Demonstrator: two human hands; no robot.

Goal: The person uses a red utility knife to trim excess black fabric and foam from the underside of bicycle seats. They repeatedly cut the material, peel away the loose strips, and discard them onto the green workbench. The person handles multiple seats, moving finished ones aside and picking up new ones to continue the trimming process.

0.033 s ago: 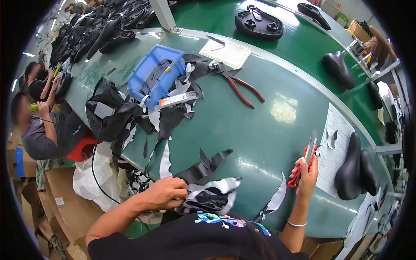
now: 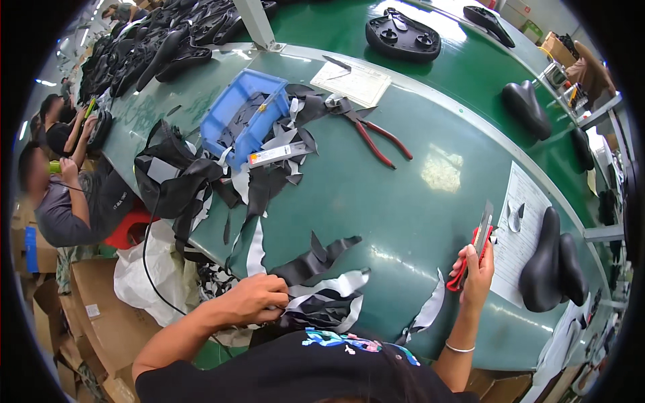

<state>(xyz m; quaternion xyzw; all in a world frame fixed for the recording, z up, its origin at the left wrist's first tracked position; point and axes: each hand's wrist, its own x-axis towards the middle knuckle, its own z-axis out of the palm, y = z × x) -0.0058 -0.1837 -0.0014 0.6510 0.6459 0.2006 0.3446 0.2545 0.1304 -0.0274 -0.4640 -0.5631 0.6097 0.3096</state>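
My left hand (image 2: pixel 259 299) is closed, fingers curled, on a loose bundle of black-and-white material strips (image 2: pixel 329 305) at the near table edge. Some of the bundle's folds lie hidden under the fingers. Beside it a black offcut (image 2: pixel 316 262) and a pale strip (image 2: pixel 255 248) rest on the green table (image 2: pixel 376 201). My right hand (image 2: pixel 476 272) grips a red utility knife (image 2: pixel 480 238), its blade out and pointing away from me. Between the hands is a curved white scrap (image 2: pixel 428 310). To the right of the knife stand black bicycle saddles (image 2: pixel 543 269).
A blue bin (image 2: pixel 245 114) sits among dark offcuts, with a small white box (image 2: pixel 277 154) against it. Red-handled pliers (image 2: pixel 376 138) lie beyond. A paper sheet (image 2: pixel 517 221) is under the saddles. Left, a co-worker (image 2: pixel 64 195) sits near piled saddles (image 2: pixel 154 60).
The strip bundle at my left hand has drawn in slightly toward me, its right end lower. My right hand and the knife have hardly moved.
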